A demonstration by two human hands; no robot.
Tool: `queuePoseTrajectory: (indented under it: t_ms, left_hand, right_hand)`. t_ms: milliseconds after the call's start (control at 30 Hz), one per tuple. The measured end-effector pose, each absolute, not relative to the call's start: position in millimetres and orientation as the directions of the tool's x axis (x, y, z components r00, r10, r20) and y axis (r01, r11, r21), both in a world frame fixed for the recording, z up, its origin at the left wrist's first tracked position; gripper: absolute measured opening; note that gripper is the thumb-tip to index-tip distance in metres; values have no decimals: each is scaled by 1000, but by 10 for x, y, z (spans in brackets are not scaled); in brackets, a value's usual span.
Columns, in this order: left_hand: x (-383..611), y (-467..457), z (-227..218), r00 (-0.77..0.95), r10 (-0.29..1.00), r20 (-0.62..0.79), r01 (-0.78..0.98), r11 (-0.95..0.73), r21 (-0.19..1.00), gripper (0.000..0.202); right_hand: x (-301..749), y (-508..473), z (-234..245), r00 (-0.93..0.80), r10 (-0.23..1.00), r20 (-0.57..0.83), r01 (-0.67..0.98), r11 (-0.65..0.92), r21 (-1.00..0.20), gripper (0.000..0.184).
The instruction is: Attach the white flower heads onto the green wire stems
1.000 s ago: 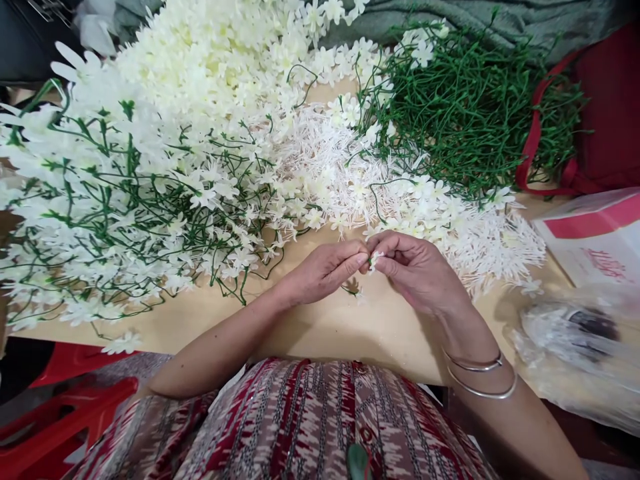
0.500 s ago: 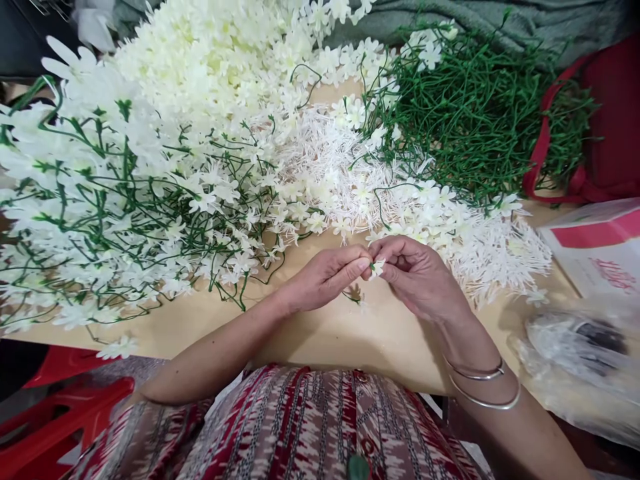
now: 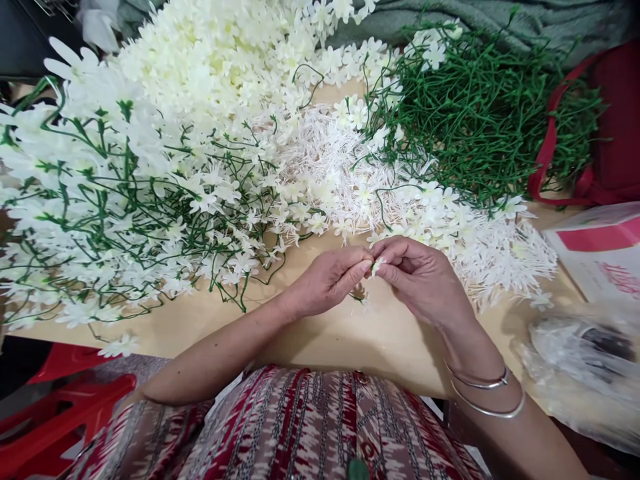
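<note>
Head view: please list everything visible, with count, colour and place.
held flower: one, white and green, between fingertips
stemmed flowers: many, white on green, left
loose flowers: many, cream, far middle
strands: many, white, centre to right
stems: many, green, far right
cloth: one seen, greyish, far edge
bag: one, dark red, far right
printed packet: one, white and pink, right
plastic: count unclear, clear, near right
pale bundle: one, white, far left
dark item: one, black, far left
stool: at least one, red, near left
table: one, tan, under the flowers
shirt: one, multicoloured, near edge
bangles: two, silver, right forearm
left hand: one, bare, centre
right hand: one, bare, centre
</note>
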State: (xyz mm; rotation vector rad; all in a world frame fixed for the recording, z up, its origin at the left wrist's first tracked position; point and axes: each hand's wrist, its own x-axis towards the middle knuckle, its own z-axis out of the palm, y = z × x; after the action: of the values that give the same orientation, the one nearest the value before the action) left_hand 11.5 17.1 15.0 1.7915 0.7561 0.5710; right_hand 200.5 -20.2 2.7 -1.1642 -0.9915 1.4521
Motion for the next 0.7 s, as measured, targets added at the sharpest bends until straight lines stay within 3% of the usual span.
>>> queuePoseTrajectory:
  t_ms: [233,500,700]
  left_hand:
    - [142,172,138,652,758,22,186,-188,964,37]
    - [130,137,118,600,800,-1,186,-139,973,44]
    - [137,130,130,618,785,26,175,-169,970,41]
  right_hand:
    - [1995,-165,24,-29,983,-179,-181,-181,-967,28]
    - [2038,-173,65,-87,967,-241,-269,-256,-928,38]
    - [2025,-176,46,-71,967,-243,-219,-253,-942,30]
